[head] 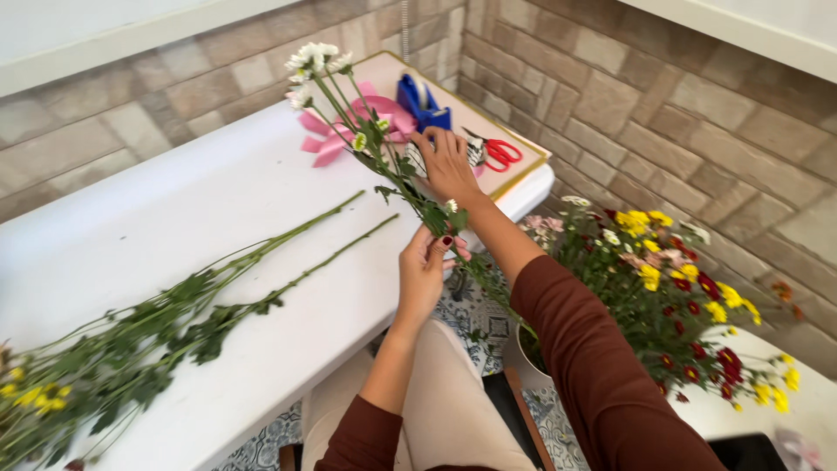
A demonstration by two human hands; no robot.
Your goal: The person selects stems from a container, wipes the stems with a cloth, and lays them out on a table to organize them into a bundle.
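Note:
My left hand (425,266) grips the lower stem of a white-flowered sprig (366,122) just past the edge of the white table (174,218). The sprig slants up and away, its white blooms hanging over the far part of the table. My right hand (446,161) is higher on the same stem, fingers among its leaves. Both arms wear dark brown sleeves.
Long green stems (261,262) with yellow blooms lie across the table at left. A tray (514,131) at the far end holds pink ribbon (336,139), a blue tape dispenser (421,103) and red scissors (501,153). A pot of mixed flowers (671,296) stands at right by the brick wall.

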